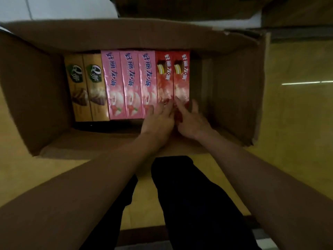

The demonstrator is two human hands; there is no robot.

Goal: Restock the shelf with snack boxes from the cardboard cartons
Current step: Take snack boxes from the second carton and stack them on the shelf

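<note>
An open cardboard carton [234,83] stands on the floor below me. Inside it, snack boxes stand on edge in a row: two tan boxes [86,87] at the left, three pink boxes [129,82] in the middle, two red boxes [173,76] at the right. My left hand [158,118] rests with straight fingers on the near ends of the left red box and the pink box beside it. My right hand [189,120] pinches the near end of the rightmost red box, index finger on top and thumb on its right side.
An empty gap lies in the carton right of the red boxes. Another brown carton [180,6] sits beyond the far wall, with a white surface [59,8] at the upper left. The floor [297,105] is yellow. My dark-trousered legs [189,204] are below the carton.
</note>
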